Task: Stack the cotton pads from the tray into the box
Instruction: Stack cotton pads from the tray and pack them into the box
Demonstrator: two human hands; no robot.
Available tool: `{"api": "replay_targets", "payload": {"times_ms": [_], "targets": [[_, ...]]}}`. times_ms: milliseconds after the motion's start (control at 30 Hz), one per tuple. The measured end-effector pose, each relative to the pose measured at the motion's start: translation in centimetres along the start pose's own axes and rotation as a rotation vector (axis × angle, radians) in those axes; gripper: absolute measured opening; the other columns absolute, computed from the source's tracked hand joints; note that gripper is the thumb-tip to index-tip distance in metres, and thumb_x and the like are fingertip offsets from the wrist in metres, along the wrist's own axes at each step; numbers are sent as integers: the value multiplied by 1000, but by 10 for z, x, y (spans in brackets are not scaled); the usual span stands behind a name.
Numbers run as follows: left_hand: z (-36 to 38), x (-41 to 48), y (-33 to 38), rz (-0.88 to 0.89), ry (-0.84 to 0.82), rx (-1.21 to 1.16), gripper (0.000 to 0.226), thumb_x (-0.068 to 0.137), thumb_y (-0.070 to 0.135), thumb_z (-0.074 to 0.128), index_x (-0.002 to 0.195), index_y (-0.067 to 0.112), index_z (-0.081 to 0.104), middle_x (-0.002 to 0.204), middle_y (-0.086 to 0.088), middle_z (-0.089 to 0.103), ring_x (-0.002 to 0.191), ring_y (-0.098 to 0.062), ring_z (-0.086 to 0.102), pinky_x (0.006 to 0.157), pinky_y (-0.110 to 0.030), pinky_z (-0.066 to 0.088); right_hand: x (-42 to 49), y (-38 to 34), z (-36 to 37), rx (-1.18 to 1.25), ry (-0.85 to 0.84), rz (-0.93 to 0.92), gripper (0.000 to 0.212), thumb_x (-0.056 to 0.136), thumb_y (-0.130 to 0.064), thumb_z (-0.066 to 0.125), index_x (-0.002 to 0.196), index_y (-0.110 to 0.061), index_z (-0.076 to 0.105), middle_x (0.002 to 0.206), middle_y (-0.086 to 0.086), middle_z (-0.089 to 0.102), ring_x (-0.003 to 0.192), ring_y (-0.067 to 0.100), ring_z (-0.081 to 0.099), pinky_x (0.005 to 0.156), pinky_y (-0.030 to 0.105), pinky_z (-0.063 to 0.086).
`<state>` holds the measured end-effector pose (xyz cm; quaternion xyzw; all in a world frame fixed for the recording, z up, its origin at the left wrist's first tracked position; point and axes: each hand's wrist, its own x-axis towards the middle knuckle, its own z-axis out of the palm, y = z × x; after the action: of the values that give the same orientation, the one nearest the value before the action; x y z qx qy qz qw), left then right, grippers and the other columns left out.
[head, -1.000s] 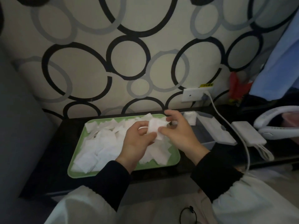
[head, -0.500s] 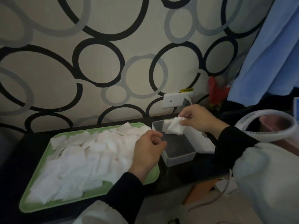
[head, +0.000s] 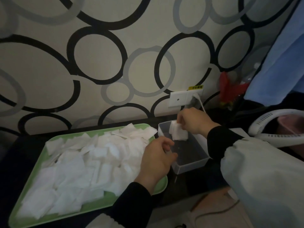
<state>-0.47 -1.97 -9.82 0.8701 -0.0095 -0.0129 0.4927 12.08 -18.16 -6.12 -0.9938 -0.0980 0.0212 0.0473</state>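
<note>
A green tray (head: 29, 204) on the dark shelf holds a loose heap of several white square cotton pads (head: 85, 163). To its right stands a clear plastic box (head: 192, 165) with a dark bottom. My right hand (head: 194, 120) pinches a small bunch of cotton pads (head: 178, 134) and holds it inside the far end of the box. My left hand (head: 156, 158) hovers over the tray's right edge beside the box, fingers loosely curled, with nothing seen in it.
A patterned wall rises right behind the shelf, with a white socket plate (head: 179, 100) and a plugged cable. A white curved appliance (head: 276, 129) lies at the right. Blue cloth (head: 279, 66) hangs at the upper right, with a red object (head: 230, 89) beside it.
My right hand carried the pads from above the tray over to the box and lowered them into its far end. My left hand let go and stayed by the tray's right edge.
</note>
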Motion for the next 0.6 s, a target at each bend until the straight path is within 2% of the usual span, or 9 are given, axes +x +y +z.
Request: {"api": "replay_targets", "payload": {"times_ms": [200,367,500,600], "targets": [[-18,-6,-2,23,54,-60,20,87,17,74,101,29,66,91,13,66,67,-2,55,61,-9,41,-22,1,-1,72,120,82,22,91,-23,57,107,-37,61,105,-1,67,93,20,64,83,43,55],[-54,-18,-10,27,125,-46,15,88,17,72,95,30,69,90,13,68,66,0,56,66,-10,41,-65,-25,-28,303,165,24,23,88,-19,66,109,-27,68,96,-7,70,96,15,65,87,39,55],[-86,-38,-23,-10,170,11,13,87,15,70,90,28,71,88,11,69,69,-2,56,61,-6,39,-105,-78,-36,471,161,-74,13,88,-20,70,101,-23,71,92,-9,69,82,3,62,71,20,50],[-106,-51,-34,-29,192,47,15,87,14,69,87,29,71,87,11,69,69,-3,56,59,-7,37,-117,-112,-20,549,35,-95,11,89,-17,68,99,-21,70,96,-3,71,86,10,65,77,22,52]]}}
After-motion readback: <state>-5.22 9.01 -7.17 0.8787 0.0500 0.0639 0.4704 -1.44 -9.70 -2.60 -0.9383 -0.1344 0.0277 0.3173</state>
